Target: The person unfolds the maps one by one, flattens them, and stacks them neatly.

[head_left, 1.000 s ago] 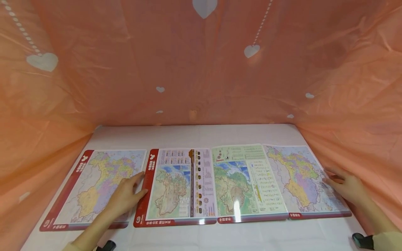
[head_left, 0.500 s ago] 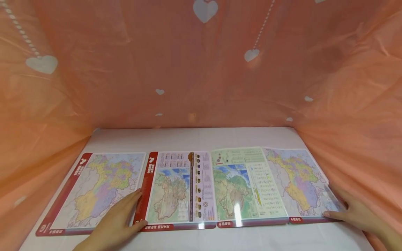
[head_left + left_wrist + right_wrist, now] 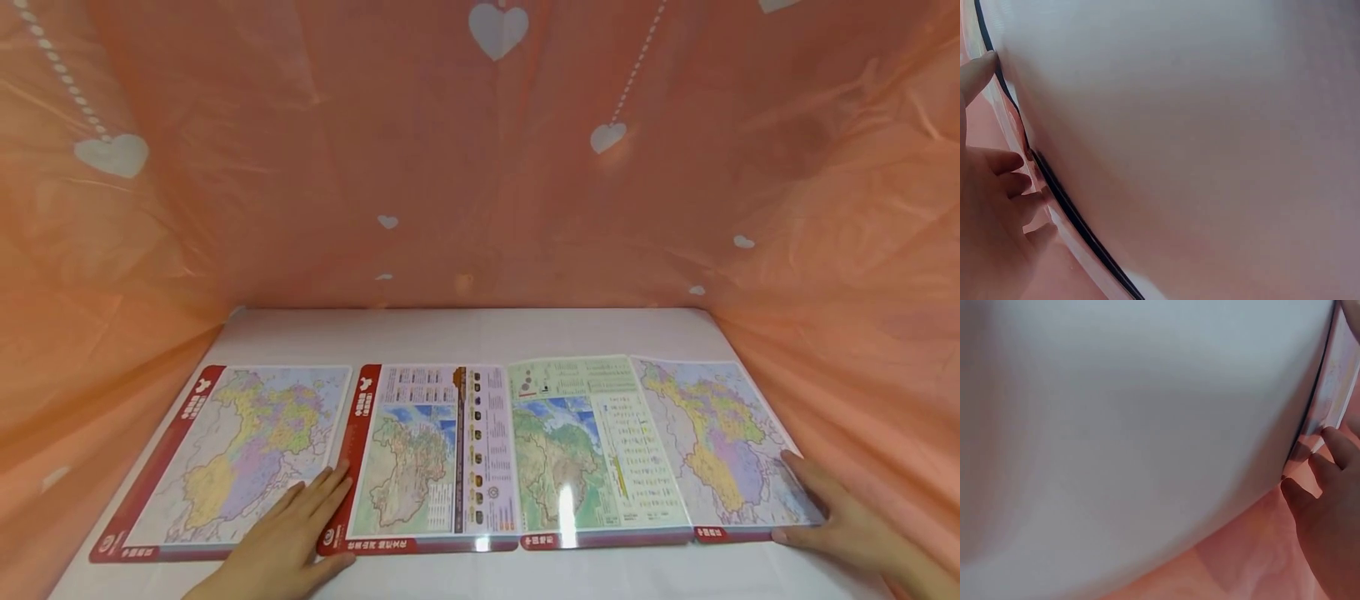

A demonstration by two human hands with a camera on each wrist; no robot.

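Left hand: the left hand (image 3: 288, 542) lies flat, fingers straight, across the near seam between the far-left map (image 3: 225, 454) and the second map (image 3: 427, 454).
Right hand: the right hand (image 3: 843, 521) presses straight fingers on the far-right map (image 3: 720, 442), thumb at its near corner.
Progress: four sheets lie in a row on the white table (image 3: 465, 333); judged, only squaring edges remains.
Backdrop: orange heart-print curtain (image 3: 480, 150).

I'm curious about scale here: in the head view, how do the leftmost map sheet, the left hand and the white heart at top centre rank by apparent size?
1. leftmost map sheet, clearly largest.
2. left hand, partly cut off at the frame's bottom and nearer the camera, so this rank is unsure.
3. white heart, smallest, though farther away.
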